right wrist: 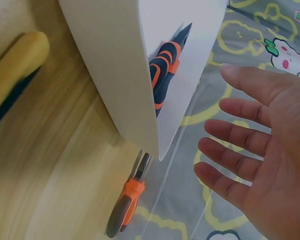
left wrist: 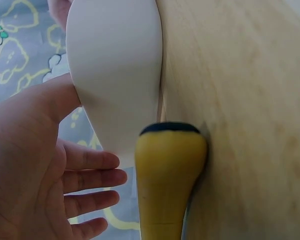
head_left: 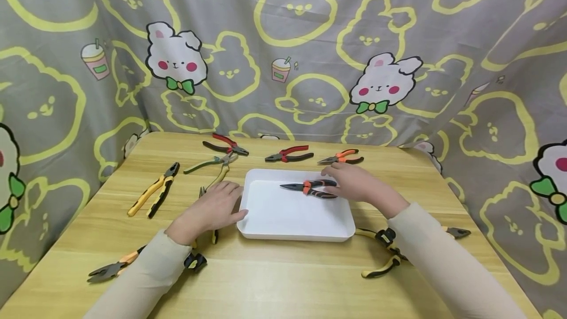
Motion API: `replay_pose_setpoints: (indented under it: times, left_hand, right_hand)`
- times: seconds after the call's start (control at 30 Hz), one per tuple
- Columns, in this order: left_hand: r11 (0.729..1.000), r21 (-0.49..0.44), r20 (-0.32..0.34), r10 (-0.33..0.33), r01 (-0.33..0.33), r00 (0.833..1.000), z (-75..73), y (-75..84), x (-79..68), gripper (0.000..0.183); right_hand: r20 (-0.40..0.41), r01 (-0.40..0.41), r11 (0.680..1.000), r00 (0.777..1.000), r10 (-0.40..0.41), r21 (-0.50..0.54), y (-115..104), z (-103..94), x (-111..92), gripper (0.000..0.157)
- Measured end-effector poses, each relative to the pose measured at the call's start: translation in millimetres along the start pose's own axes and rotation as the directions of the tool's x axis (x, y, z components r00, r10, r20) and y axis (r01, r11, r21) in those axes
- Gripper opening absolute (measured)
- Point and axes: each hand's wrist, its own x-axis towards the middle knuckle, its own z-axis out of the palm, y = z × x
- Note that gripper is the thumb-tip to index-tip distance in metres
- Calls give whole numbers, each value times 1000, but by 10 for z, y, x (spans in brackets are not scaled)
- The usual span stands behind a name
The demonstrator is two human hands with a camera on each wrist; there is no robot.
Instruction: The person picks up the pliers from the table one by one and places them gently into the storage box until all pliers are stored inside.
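Note:
A white tray (head_left: 283, 230) sits mid-table. Inside it, near the right end, lies a pair of black and orange long-nose pliers (head_left: 307, 187). At the tray's left side is my left hand (head_left: 217, 207), its thumb over the rim and its other fingers spread loosely outside the wall; firm contact is not clear. My right hand (head_left: 354, 181) hovers by the right rim near the pliers' handles. In the right wrist view the right hand (right wrist: 260, 135) has its fingers apart, holding nothing. A yellow plier handle (left wrist: 165, 175) stands close to the left hand in the left wrist view.
Behind the tray lie red-handled pliers (head_left: 288, 154), another red pair (head_left: 228, 146) and orange pliers (head_left: 343, 156). Yellow pliers (head_left: 155, 191) and orange-handled pliers (head_left: 112, 267) are at left. More yellow-handled pliers (head_left: 383, 272) lie partly under the right forearm. A patterned curtain (head_left: 283, 87) surrounds the table.

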Motion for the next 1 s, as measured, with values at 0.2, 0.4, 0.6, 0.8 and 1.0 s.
replay_pose_setpoints:
  times: [0.2,0.4,0.6,0.8,1.0]
  left_hand:
    - [1000,9,4,-1,1,1000,-2,-5,12,65]
    - [1000,13,3,2,-2,1000,-2,-10,10,65]
    - [1000,12,2,-1,1,1000,-7,-7,3,66]
    - [1000,21,9,-2,2,1000,8,-3,8,67]
    - [1000,11,7,-6,6,1000,10,4,11,67]
  right_hand:
    - [-57,14,998,998,-11,58,58,8,-167,49]
    - [-80,29,996,997,-22,86,92,41,-318,59]
    - [-97,43,992,995,-31,121,124,74,-435,72]
    - [-87,29,991,996,-18,130,152,115,-583,82]
    - [-93,50,989,995,-37,140,195,197,-752,88]
